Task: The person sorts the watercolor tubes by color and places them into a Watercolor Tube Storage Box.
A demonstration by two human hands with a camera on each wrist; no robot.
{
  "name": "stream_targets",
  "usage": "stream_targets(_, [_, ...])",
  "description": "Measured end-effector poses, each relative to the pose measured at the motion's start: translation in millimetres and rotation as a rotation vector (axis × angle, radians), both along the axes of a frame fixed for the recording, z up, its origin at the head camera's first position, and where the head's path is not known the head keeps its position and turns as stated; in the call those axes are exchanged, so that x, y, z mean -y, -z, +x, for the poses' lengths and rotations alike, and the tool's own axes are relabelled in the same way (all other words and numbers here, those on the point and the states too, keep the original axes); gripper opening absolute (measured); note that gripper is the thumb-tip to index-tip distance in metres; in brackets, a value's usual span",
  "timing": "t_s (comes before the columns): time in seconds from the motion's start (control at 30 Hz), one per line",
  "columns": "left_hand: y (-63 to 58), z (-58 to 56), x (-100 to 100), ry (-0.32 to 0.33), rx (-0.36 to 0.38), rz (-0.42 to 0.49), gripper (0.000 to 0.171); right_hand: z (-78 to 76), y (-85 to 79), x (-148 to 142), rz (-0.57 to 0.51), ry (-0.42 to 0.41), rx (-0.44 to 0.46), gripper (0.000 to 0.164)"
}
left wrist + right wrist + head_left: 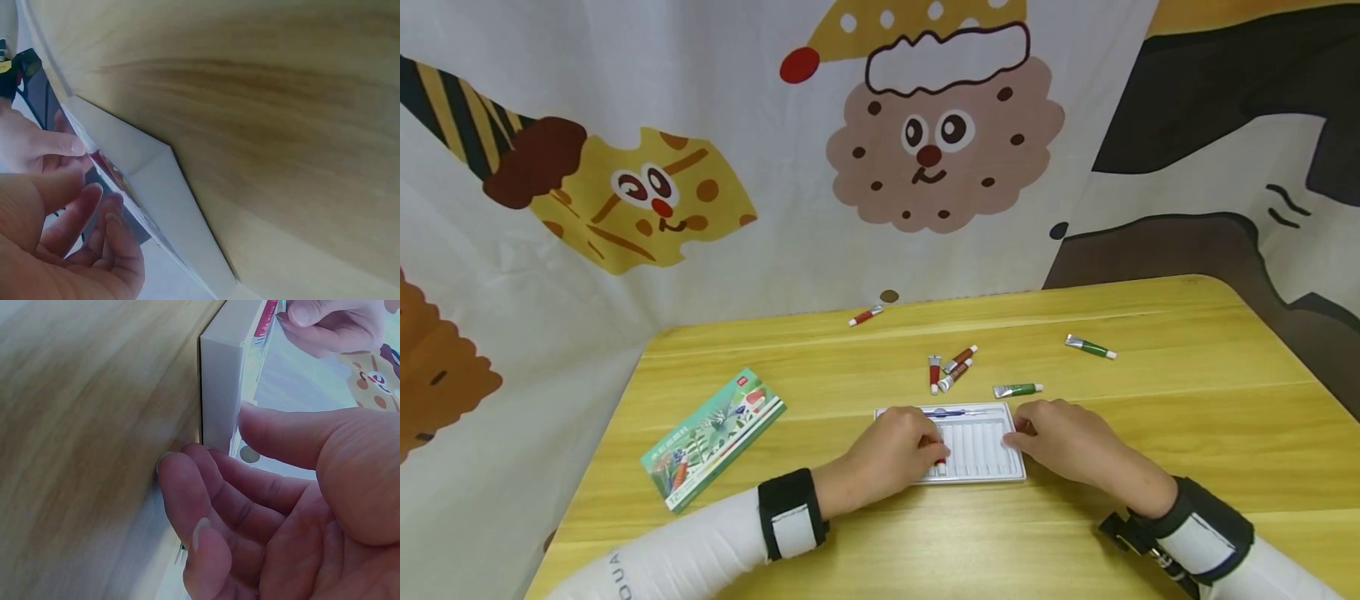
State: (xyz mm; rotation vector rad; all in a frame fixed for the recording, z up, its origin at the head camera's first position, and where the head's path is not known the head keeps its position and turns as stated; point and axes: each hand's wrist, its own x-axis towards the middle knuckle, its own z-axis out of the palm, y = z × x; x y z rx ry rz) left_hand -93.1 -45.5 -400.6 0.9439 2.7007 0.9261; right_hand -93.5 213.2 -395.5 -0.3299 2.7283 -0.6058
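A white plastic paint tray [977,454] with long slots lies on the table between my hands. A thin blue paintbrush [951,412] lies along its far side. My left hand [891,450] is over the tray's left part, fingers loosely bent. Just under its thumb and forefinger a red paint tube [267,317] with a white cap lies in the tray; I see nothing clamped between the fingertips. At the right edge my right hand [1067,442] holds the tray, its thumb [269,434] on the rim and its bent fingers [184,487] by the outer side.
Beyond the tray lie a red tube [934,375], two brownish tubes [955,375] and a green tube [1018,390]. Farther off are another red tube [865,316] and a green one [1092,347]. A green paint box [713,437] rests at left. A printed curtain [775,275] hangs behind.
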Motion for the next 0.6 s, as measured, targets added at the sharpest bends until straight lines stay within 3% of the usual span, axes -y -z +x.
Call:
stream_targets(0.3, [1.0,-3.1,-2.3,0.011,0.082,-0.042,0.016,-0.6,0.1,0.0,0.004,0.001,0.002,0.015])
stream_targets(0.6, [-1.5,-5.2,-6.2,0.003,0.098,-0.060,0.020,0.1,0.5,0.2,0.005,-0.003,-0.011,0.015])
